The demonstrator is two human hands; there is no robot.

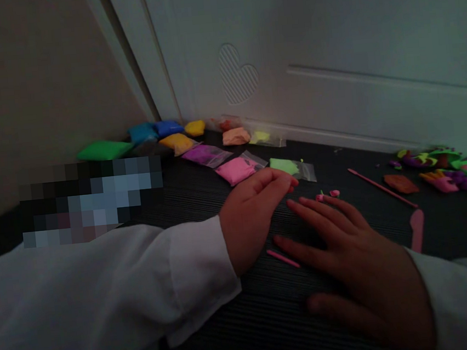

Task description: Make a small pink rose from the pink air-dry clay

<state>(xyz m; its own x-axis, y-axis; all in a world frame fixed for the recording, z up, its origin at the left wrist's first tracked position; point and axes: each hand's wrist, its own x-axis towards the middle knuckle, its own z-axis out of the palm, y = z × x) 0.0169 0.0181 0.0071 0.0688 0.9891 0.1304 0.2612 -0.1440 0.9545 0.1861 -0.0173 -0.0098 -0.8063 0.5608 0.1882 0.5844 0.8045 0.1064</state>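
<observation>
My left hand [252,220] is raised just above the dark table, its fingers curled and pressed together. Whatever may be between the fingertips is hidden. Fingers spread and palm down, my right hand [352,257] is low over the table with nothing in it. A thin pink clay roll [283,258] lies on the table beside the right index finger, below the left hand. Just past the right fingertips are two small pink clay pieces, one a bud [320,195] and the other a rosette [335,193].
Bags of coloured clay, including pink [237,169], light green [284,166] and green [104,150], lie toward the back. To the right are a thin pink modelling stick [383,188], a pink plastic knife [417,229], a brown lump [400,183] and colourful clay shapes [444,179]. A white door [328,39] stands behind.
</observation>
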